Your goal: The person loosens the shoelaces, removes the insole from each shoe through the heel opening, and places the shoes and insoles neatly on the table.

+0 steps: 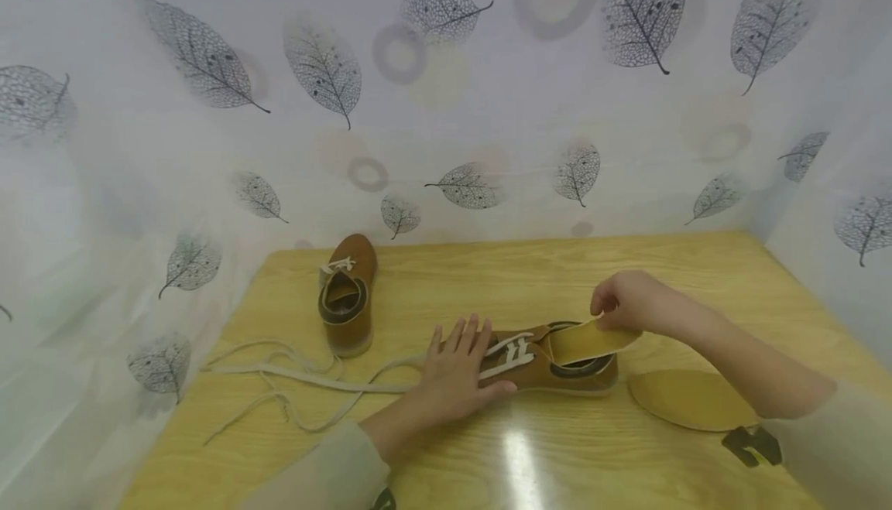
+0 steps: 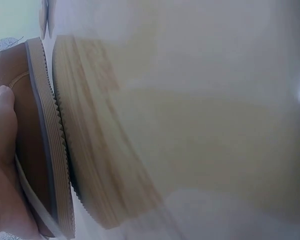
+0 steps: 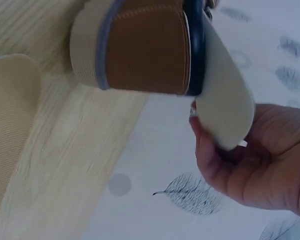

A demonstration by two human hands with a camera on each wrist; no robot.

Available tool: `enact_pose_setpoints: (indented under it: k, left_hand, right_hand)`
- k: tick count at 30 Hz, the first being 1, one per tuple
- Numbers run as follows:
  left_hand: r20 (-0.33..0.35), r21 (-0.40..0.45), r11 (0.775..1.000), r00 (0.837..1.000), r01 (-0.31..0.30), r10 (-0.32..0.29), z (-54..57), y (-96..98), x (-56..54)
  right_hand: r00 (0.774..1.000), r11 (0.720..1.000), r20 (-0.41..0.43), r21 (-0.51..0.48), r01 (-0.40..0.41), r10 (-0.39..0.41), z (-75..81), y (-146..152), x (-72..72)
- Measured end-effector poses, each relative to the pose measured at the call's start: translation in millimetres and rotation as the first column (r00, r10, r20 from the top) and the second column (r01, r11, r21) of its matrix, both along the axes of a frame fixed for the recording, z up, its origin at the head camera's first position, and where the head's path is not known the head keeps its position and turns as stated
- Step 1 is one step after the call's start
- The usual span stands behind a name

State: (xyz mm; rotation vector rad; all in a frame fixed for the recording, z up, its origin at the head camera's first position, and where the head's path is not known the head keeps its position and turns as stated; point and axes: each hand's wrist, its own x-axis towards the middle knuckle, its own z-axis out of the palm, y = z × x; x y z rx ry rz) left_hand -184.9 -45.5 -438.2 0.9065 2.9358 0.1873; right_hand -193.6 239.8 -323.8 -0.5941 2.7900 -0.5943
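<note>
A brown lace-up shoe (image 1: 536, 374) lies on the table with its toe to the left. My left hand (image 1: 453, 374) rests across its front, fingers spread straight, the thumb along the near side; in the left wrist view the thumb touches the brown upper (image 2: 27, 107). My right hand (image 1: 634, 305) pinches the heel end of a yellowish insole (image 1: 588, 340), whose front part is inside the shoe opening. The right wrist view shows the insole's pale face (image 3: 227, 100) sticking out above the shoe's heel (image 3: 145, 50).
A second insole (image 1: 690, 399) lies flat on the table (image 1: 446, 278), right of the shoe and beside my right forearm. Another brown shoe (image 1: 348, 293) stands at the back left. Long pale laces (image 1: 307, 374) trail over the table's left side. Leaf-patterned sheeting (image 1: 446, 107) surrounds the table.
</note>
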Motion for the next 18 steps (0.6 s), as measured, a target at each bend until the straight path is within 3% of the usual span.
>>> enact_pose_setpoints:
  k: [2,4,5,7,9,11,13,14,15,17,18]
  left_hand:
    - [0.006,0.005,1.000,1.000,0.000,0.000,0.8,0.4,0.3]
    - [0.010,0.008,1.000,1.000,0.000,0.000,1.2,0.6,0.5]
    - [0.010,0.007,1.000,1.000,0.000,-0.001,1.1,0.6,0.5]
    - [0.007,0.007,1.000,1.000,0.002,-0.002,0.4,1.1,0.3]
    - [0.001,0.007,1.000,1.000,0.005,-0.005,-0.3,1.5,0.6]
    - [-0.005,0.002,1.000,1.000,0.005,-0.005,-0.5,1.7,0.9]
    - [-0.009,-0.002,1.000,1.000,0.006,-0.006,-0.6,1.7,1.1]
    - [-0.008,-0.003,1.000,1.000,0.005,-0.005,-0.3,1.5,1.2]
    - [-0.008,-0.004,1.000,1.000,0.004,-0.004,-0.1,1.4,1.2]
    - [-0.004,-0.001,1.000,1.000,0.003,-0.003,0.6,1.2,1.2]
    - [-0.005,0.000,1.000,1.000,0.003,-0.003,0.6,1.5,1.1]
  right_hand:
    - [0.982,0.992,-0.181,0.123,-0.032,0.055,-2.0,-8,9.0]
    - [0.914,0.970,-0.374,0.233,-0.072,0.157,-6.8,-13,17.4]
    - [0.855,0.958,-0.471,0.272,-0.094,0.218,-9.9,-15,21.3]
    - [0.696,0.940,-0.644,0.311,-0.139,0.316,-16.8,-15,27.3]
    - [0.484,0.917,-0.779,0.341,-0.208,0.399,-23.7,-14,29.7]
    - [0.283,0.885,-0.848,0.378,-0.271,0.449,-28.6,-11,31.5]
    - [0.123,0.851,-0.872,0.417,-0.320,0.474,-31.9,-8,32.4]
    - [0.066,0.833,-0.873,0.436,-0.340,0.483,-32.9,-6,32.9]
    - [0.029,0.816,-0.869,0.452,-0.359,0.494,-33.8,-4,34.0]
    - [-0.017,0.788,-0.856,0.484,-0.380,0.517,-35.3,-1,36.8]
    - [-0.030,0.779,-0.853,0.490,-0.390,0.522,-36.1,1,38.1]
